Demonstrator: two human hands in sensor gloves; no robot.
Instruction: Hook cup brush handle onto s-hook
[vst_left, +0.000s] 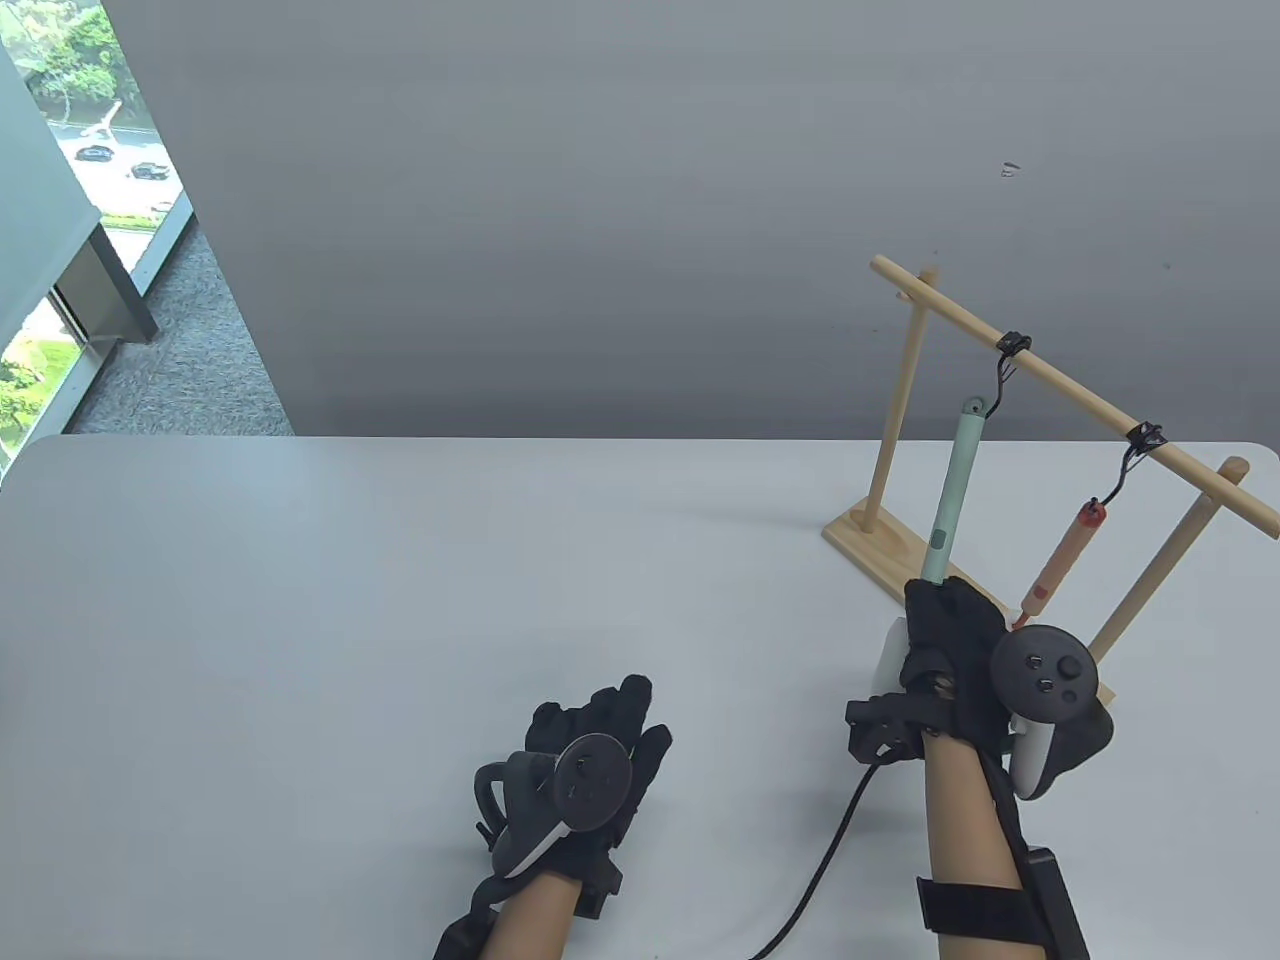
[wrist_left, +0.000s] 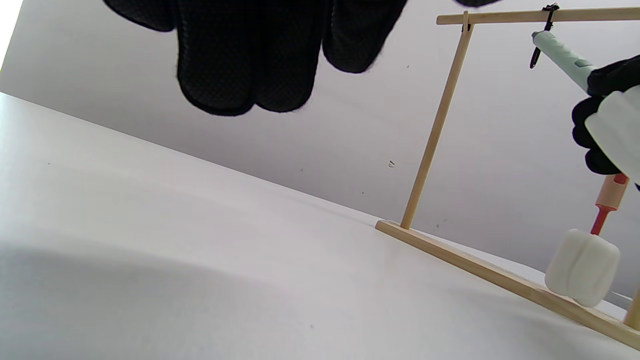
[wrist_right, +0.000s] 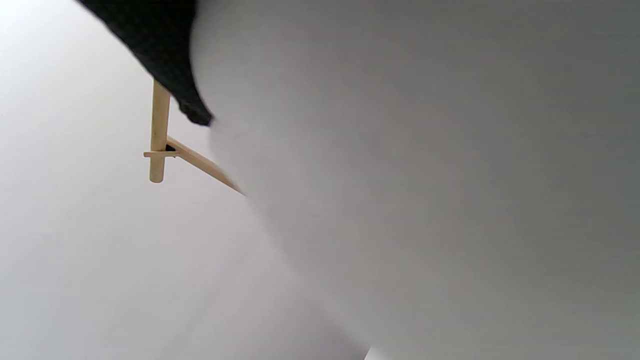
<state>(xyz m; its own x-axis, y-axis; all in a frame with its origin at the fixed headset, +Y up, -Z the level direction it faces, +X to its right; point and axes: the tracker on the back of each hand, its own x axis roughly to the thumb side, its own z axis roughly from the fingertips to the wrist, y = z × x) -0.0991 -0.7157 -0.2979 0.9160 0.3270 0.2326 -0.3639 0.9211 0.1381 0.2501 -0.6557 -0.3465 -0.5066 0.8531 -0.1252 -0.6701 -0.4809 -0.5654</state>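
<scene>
Wooden rack (vst_left: 1060, 385) at right of table view, base (vst_left: 880, 545) on white table (vst_left: 350, 600), slanted crossbar running from upper middle-right down toward right edge. Two black s-hooks on crossbar: one (vst_left: 1005, 375) nearer upper end, second (vst_left: 1125, 470) lower right.

Mint-green cup brush handle (vst_left: 950, 490) rising steeply, top end (vst_left: 972, 406) right at lower curl of upper s-hook; seated on it or only touching, cannot tell. In left wrist view, same handle (wrist_left: 562, 55) at upper right, tip against the hook (wrist_left: 536, 55) hanging from the bar.

Right hand (vst_left: 955, 650) at lower right, fingers wrapped around lower part of green handle, grip closed. White sponge head (vst_left: 888, 660) showing at left of the hand; fills most of right wrist view as pale blur.

Second brush, orange handle (vst_left: 1060, 555), hanging from lower s-hook; white sponge head (wrist_left: 582, 267) sitting on rack base in left wrist view.

Left hand (vst_left: 590, 760) at lower centre, resting near table, well apart from rack. Fingers (wrist_left: 250, 60) close together, roughly straight, holding nothing.

Black cable (vst_left: 830, 860) trailing from right wrist to bottom edge. Window with street and trees at upper left.
</scene>
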